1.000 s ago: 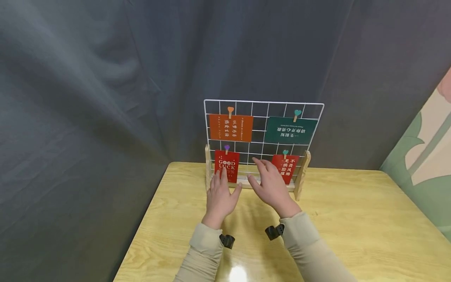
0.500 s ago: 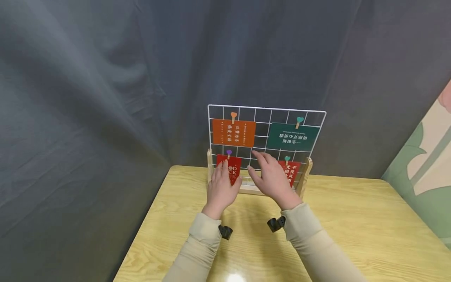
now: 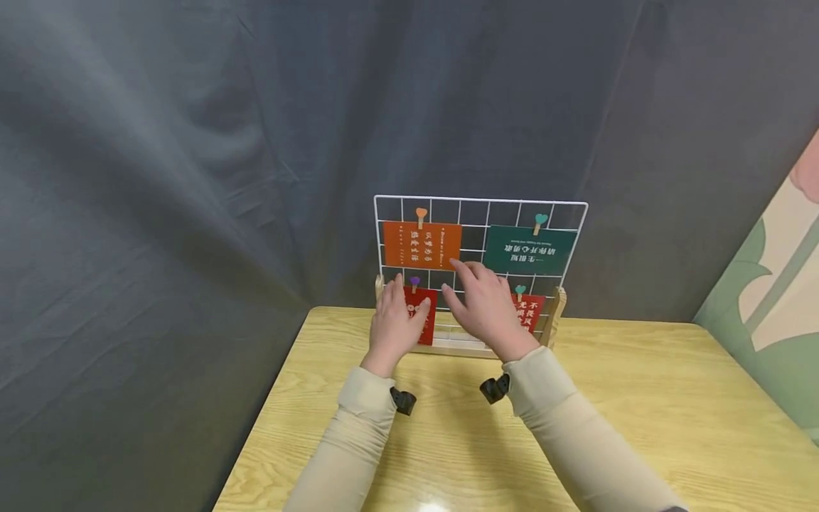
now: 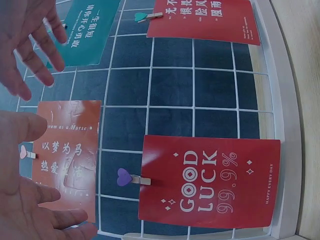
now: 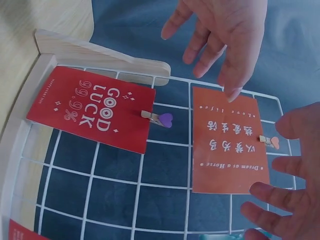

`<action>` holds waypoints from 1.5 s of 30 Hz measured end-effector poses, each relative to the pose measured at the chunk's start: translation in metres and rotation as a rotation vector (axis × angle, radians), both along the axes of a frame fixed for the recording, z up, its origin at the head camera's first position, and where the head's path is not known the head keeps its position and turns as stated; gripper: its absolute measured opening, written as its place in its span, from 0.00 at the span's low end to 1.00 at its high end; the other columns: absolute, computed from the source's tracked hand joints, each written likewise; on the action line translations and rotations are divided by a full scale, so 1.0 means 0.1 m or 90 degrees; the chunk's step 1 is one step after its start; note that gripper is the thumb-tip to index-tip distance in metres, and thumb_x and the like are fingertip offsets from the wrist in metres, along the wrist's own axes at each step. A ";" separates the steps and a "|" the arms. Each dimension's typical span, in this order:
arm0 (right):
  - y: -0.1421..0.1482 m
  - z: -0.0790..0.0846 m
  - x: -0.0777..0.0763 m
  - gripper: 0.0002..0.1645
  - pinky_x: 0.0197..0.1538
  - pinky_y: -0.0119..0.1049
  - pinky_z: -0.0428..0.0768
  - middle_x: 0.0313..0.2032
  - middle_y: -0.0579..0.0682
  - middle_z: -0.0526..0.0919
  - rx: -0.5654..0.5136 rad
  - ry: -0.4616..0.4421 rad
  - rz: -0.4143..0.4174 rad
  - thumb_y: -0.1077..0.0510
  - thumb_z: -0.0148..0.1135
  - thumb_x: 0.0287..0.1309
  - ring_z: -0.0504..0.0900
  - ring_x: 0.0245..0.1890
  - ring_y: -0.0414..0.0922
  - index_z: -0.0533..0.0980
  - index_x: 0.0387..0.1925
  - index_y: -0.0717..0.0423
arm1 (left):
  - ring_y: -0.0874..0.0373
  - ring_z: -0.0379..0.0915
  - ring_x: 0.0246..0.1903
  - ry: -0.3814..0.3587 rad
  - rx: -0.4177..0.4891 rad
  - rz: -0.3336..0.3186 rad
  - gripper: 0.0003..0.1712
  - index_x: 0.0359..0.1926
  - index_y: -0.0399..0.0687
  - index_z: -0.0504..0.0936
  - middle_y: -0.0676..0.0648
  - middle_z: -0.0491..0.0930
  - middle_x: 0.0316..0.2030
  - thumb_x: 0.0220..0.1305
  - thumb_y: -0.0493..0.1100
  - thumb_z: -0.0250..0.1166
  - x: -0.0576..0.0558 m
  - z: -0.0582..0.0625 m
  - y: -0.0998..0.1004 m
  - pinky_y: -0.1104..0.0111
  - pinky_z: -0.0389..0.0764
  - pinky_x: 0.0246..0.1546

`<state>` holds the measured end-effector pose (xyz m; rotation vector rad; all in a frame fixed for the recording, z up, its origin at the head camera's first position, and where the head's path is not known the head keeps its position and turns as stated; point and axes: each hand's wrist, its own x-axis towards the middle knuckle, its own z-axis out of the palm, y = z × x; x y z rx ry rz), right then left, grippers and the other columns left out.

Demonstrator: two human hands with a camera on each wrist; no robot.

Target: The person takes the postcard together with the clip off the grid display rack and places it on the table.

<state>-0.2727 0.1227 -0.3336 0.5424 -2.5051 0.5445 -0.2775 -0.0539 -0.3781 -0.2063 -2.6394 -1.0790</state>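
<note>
A white wire grid (image 3: 480,200) stands on a wooden base (image 3: 461,350), with cards clipped to it. Up at the left hangs an orange card (image 3: 416,245) on an orange heart clip (image 3: 421,213); a green card (image 3: 527,250) with a teal heart clip (image 3: 540,220) is at the right. Below are a red GOOD LUCK card (image 4: 210,182) with a purple heart clip (image 4: 124,177), and another red card (image 4: 205,20). My left hand (image 3: 393,320) hovers before the GOOD LUCK card, fingers spread. My right hand (image 3: 488,309) is before the grid's middle, fingers loosely extended. Neither holds anything.
The wooden table (image 3: 640,405) extends on both sides of the base. Behind it hangs a dark grey curtain (image 3: 320,128). A floral panel (image 3: 780,284) borders the table at the right. Each wrist wears a small black camera (image 3: 403,401).
Both hands have risen along the grid, the right one reaching the orange card's lower corner in the head view. The view has shifted slightly; cards and clips stay in place on the grid.
</note>
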 end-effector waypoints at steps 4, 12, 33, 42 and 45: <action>-0.06 0.09 -0.07 0.34 0.60 0.63 0.72 0.62 0.66 0.76 0.015 0.003 0.006 0.48 0.62 0.72 0.75 0.61 0.63 0.70 0.71 0.62 | 0.35 0.48 0.76 0.001 0.008 -0.003 0.46 0.81 0.38 0.49 0.33 0.52 0.78 0.77 0.57 0.57 -0.02 0.05 -0.03 0.38 0.57 0.70; -0.14 0.27 -0.20 0.33 0.59 0.62 0.74 0.60 0.66 0.77 0.030 -0.002 0.011 0.48 0.61 0.72 0.77 0.58 0.63 0.71 0.70 0.63 | 0.37 0.48 0.76 0.009 0.025 0.003 0.46 0.81 0.38 0.50 0.35 0.52 0.78 0.76 0.58 0.58 -0.11 0.16 -0.07 0.39 0.58 0.70; -0.15 0.58 -0.40 0.29 0.58 0.58 0.77 0.58 0.64 0.80 0.049 0.020 0.045 0.50 0.62 0.73 0.81 0.52 0.61 0.74 0.67 0.63 | 0.38 0.50 0.76 0.023 0.109 0.022 0.44 0.79 0.35 0.53 0.34 0.53 0.78 0.76 0.54 0.59 -0.26 0.36 -0.08 0.42 0.60 0.70; -0.19 0.78 -0.51 0.28 0.54 0.56 0.79 0.58 0.63 0.80 0.069 0.024 0.029 0.51 0.61 0.73 0.82 0.46 0.58 0.74 0.66 0.63 | 0.37 0.50 0.76 -0.016 0.159 0.023 0.44 0.80 0.36 0.52 0.35 0.53 0.78 0.77 0.53 0.59 -0.31 0.42 -0.04 0.42 0.58 0.71; -0.19 0.80 -0.57 0.27 0.55 0.56 0.79 0.59 0.62 0.80 0.073 0.027 0.024 0.51 0.60 0.73 0.82 0.49 0.59 0.74 0.67 0.62 | 0.37 0.51 0.76 -0.029 0.174 0.023 0.44 0.80 0.37 0.52 0.36 0.52 0.78 0.77 0.53 0.59 -0.33 0.41 -0.01 0.42 0.57 0.71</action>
